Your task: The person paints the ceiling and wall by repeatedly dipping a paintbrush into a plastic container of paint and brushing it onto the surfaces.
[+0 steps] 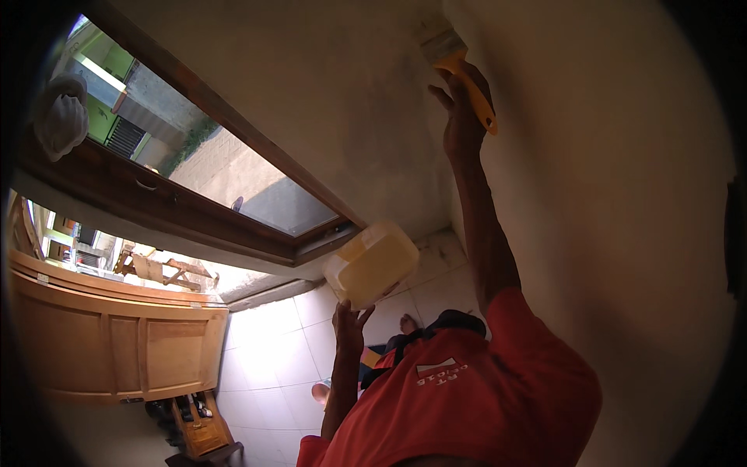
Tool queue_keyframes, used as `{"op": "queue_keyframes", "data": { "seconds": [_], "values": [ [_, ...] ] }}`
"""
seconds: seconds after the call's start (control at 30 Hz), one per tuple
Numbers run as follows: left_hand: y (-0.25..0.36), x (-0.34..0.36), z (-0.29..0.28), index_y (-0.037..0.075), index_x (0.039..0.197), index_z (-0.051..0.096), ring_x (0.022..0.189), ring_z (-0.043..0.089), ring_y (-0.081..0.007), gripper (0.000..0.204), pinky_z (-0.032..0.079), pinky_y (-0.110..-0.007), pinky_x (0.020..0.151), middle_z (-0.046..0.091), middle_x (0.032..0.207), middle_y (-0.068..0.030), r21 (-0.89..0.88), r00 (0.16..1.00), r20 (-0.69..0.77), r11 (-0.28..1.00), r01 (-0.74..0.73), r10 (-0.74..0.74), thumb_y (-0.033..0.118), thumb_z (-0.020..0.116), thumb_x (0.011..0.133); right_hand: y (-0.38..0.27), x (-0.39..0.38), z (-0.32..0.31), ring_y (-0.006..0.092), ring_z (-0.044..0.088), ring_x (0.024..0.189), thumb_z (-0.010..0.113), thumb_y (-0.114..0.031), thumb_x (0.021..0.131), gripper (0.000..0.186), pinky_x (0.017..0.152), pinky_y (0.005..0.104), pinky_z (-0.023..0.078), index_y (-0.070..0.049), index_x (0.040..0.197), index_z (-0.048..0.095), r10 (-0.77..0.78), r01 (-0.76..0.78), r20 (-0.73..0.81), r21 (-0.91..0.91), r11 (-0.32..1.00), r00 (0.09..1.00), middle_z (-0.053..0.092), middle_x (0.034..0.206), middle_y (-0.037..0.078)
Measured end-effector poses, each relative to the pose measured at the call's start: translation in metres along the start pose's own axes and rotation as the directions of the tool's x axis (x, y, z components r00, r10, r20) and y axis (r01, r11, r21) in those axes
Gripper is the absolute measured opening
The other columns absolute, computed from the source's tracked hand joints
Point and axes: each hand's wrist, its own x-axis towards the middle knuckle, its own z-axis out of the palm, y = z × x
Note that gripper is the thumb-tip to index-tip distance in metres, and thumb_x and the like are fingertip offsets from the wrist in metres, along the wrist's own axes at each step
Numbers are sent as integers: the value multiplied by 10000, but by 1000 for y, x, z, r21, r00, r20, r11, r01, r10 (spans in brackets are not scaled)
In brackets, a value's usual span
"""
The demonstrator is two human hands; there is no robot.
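In my raised right hand (467, 117) is a wide paintbrush (461, 66) with an orange-yellow handle, my fingers closed around it. Its bristles are up against the pale, smudged wall (373, 93) near the corner, though dim light blurs their tips. Lower down, my left hand (350, 323) grips a boxy, translucent plastic container (372, 265) from below. Something pale yellow shows inside it; whether liquid or just tinted plastic I cannot tell. The container is tilted and apart from the brush.
A wood-framed window (257, 171) opens onto a yard at left, with a whitish bundle (61, 117) by its frame. Below stands a panelled wooden door (117, 335) next to a small wooden rack (204, 428). White floor tiles (272, 366) lie beneath me. Another wall (607, 194) rises at right.
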Motion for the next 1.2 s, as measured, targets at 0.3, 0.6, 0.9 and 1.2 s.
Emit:
{"op": "queue_keyframes", "data": {
  "seconds": [0.3,0.6,0.9,1.2],
  "values": [
    [-4,3,0,8,1372,451,1265,533,-313,610,498,-514,1022,532,1357,-153,-67,999,32,998,8,-6,412,580,933,77,-98,-89,272,570,1201,590,-180,983,368,944,437,545,-63,1321,504,392,-452,-368,-90,888,843,538,1292,118],
    [-7,0,-2,17,1347,479,1262,537,-294,579,502,-509,1019,542,1344,-141,-26,999,51,1000,-5,6,419,572,940,-56,90,101,241,666,1001,608,-51,941,250,821,404,604,-22,1187,578,-370,351,167,131,927,914,637,1087,100],
    [-6,-2,1,2,1326,477,1257,540,-296,540,523,-506,1002,545,1333,-131,-64,998,59,997,-32,36,373,574,946,48,-43,-46,285,543,1247,555,-133,998,383,1000,467,528,-31,1351,446,179,-187,-84,-97,978,980,481,1351,136],
    [-3,11,5,7,1322,454,1237,555,-291,580,524,-487,996,537,1320,-146,-13,998,66,1000,10,-9,401,604,924,65,-152,-155,277,594,1169,614,-235,970,383,897,420,557,-53,1296,529,488,-571,-319,-267,777,813,577,1252,135]
  ]
}}
